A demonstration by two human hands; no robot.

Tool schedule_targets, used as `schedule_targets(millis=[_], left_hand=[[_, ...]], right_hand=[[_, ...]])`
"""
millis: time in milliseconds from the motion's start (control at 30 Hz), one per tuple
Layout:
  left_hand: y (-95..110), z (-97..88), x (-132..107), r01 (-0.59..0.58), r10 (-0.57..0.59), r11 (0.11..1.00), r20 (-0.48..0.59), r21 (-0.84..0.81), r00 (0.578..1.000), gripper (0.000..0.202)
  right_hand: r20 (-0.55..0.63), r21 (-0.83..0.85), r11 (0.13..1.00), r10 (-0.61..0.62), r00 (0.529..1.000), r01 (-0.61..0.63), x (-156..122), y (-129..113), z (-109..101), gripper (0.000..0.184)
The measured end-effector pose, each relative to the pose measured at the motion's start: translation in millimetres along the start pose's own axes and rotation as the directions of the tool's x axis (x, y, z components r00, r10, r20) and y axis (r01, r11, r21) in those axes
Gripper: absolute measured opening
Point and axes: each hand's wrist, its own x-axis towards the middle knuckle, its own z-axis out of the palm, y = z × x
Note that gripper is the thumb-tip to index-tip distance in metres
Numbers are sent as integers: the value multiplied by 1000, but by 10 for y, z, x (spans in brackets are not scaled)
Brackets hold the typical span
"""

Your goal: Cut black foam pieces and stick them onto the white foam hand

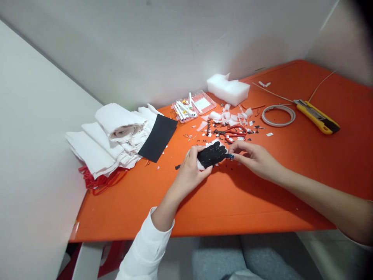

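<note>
Two hands meet on one black piece [212,154], which lies on the orange table [233,202] straight ahead of me, a white backing showing at its edges. Its long axis runs slantwise, from 8 o'clock near me to 2 o'clock away from me.

My left hand [190,171] sits at the 8 o'clock end. It is curled around that end, thumb on top and fingers tucked beneath, so it grips the piece. My right hand [253,157] comes in from 3 o'clock, palm down, fingertips drawn together in a pinch on the 2 o'clock tip. A small blue spot [231,156] shows right at those fingertips; I cannot tell what it is. Both hands touch the piece, but the left covers more of it and the right only meets the tip.

Red scissors [233,134] lie just beyond the piece at 12 o'clock, among black and white scraps [230,116]. From the piece, a coil [278,115] lies at 2 o'clock, and a yellow knife [317,116] lies farther out the same way, well apart from my right hand. A folded cloth pile [116,136] and a black sheet [159,138] lie at 10 o'clock, nearer my left hand. A foam block [229,89] stands far off at 12 o'clock, by the wall.
</note>
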Motion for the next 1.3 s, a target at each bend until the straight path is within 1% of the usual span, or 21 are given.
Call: schedule_targets(millis=[167,333,600,700,867,1033,1100,1167,1233,1300], left_hand=[[18,-6,-3,-10,10,1000,1,7,1000,48],[9,-2,-8,-16,16,1000,-2,11,1000,48],[5,17,-11,-11,11,1000,-18,-6,1000,49],[7,17,-13,-14,14,1000,-21,-22,1000,49],[0,15,-14,-29,28,998,-14,-64,999,49],[-6,17,-13,-25,24,998,-20,-65,1000,50],[-5,15,-12,-21,20,998,-21,-64,1000,50],[-1,9,-11,-16,15,998,-17,-64,1000,49],[6,2,-10,-12,12,998,-2,-63,1000,49],[15,-4,-12,-10,11,998,19,-63,1000,48]], right_hand=[[0,-8,1000,-6,1000,6,1,23,9,11],[-3,67,997,47,999,-47,6,19,21,9],[-2,50,995,88,996,-88,11,-15,16,8],[-4,60,993,106,994,-106,10,-20,16,9],[-9,23,995,99,995,-99,5,-23,7,12],[-11,2,995,103,995,-102,10,-15,-1,16],[-15,3,992,123,992,-123,16,7,7,18],[-3,66,985,162,987,-161,19,33,23,21],[27,203,957,206,978,-207,19,50,39,26],[67,335,909,239,969,-248,17,49,51,29]])
